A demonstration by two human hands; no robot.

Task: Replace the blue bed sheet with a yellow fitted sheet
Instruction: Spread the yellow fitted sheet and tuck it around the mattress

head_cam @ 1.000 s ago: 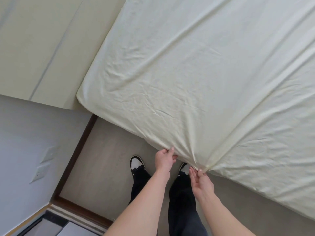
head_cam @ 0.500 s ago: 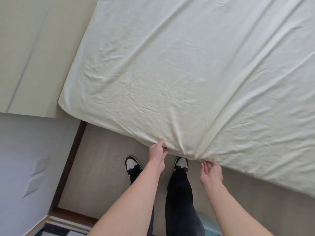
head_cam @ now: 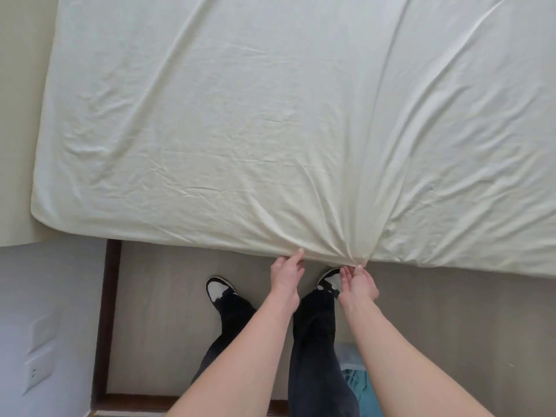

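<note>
A pale yellow fitted sheet point(head_cam: 270, 130) covers the mattress and fills most of the head view. Creases fan out from a gathered spot at its near edge. My left hand point(head_cam: 285, 273) grips that edge just left of the gather, fingers hooked under the hem. My right hand point(head_cam: 356, 281) pinches the bunched fabric at the gather with its fingertips. A bit of blue-green cloth point(head_cam: 356, 383), possibly the blue sheet, lies on the floor behind my right leg, mostly hidden.
I stand on grey flooring point(head_cam: 162, 326) between the bed and a white wall point(head_cam: 45, 326) with an outlet at the left. A dark wooden baseboard point(head_cam: 103, 311) runs along the wall. The mattress corner point(head_cam: 39, 212) sits near a cream wall.
The view swung so the bed edge now runs level. My right hand moved from open under the edge to pinching the gathered fabric; my left hand kept its hold.
</note>
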